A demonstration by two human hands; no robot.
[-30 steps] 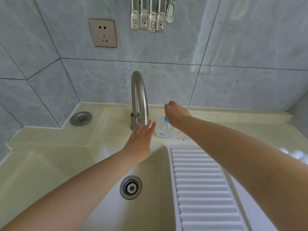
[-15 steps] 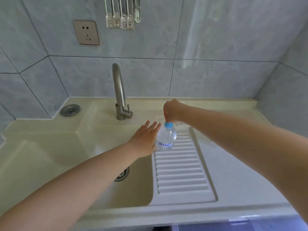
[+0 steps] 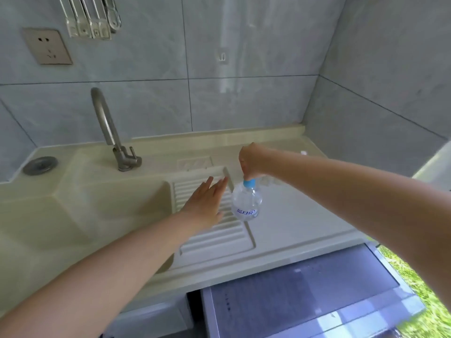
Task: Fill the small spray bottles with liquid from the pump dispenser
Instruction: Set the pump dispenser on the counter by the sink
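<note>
A clear round bottle (image 3: 246,201) with a blue collar and blue lettering hangs in the air over the right side of the ribbed washboard (image 3: 214,230). My right hand (image 3: 251,161) is closed around its top, which the fingers hide. Just left of the bottle, my left hand (image 3: 207,203) is flat with fingers spread over the washboard, holding nothing and not touching the bottle. No small spray bottles are in view.
A steel tap (image 3: 109,132) stands behind the cream sink basin (image 3: 109,211). A round metal plug (image 3: 40,165) lies at the back left. A wall socket (image 3: 47,46) and hanging hooks (image 3: 90,19) are above. A blue-grey appliance top (image 3: 305,289) sits below the counter edge.
My right hand has lifted the bottle from beside the tap and carried it right and toward me, over the washboard. My left hand followed alongside. The view swung right.
</note>
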